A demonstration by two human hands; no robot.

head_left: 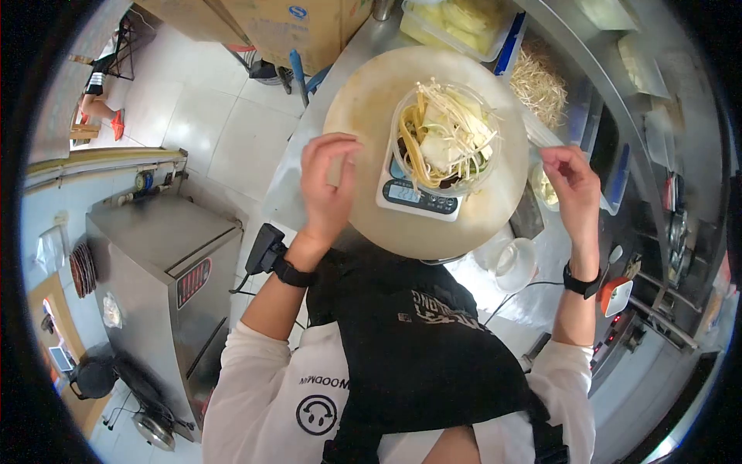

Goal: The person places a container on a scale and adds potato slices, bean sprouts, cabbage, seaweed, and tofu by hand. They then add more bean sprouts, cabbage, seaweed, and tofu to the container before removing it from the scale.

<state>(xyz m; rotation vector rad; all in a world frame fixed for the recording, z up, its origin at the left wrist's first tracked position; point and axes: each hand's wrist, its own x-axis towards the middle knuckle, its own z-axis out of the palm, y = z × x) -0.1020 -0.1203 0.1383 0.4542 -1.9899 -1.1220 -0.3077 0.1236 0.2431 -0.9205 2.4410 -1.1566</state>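
A clear round bowl (448, 138) heaped with thin pale mushrooms, cabbage, sprouts and yellow strips rests on a white digital scale (418, 199). Under the scale is a large round board (371, 93). My left hand (329, 182) is raised beside the board's left edge, fingers curved and apart, holding nothing. To the right of the board hovers my right hand (573, 184), its fingers bent and loosely apart, also with nothing in it. Neither hand touches the bowl.
Bean sprouts (539, 83) and a tub of pale slices (456, 27) lie behind the board. White bowls (514, 263) and an orange-rimmed dish (616, 296) are at right. Cardboard boxes (297, 31) stand at the back; a steel cabinet (158, 232) is at left. A person's leg (98, 108) shows at upper left.
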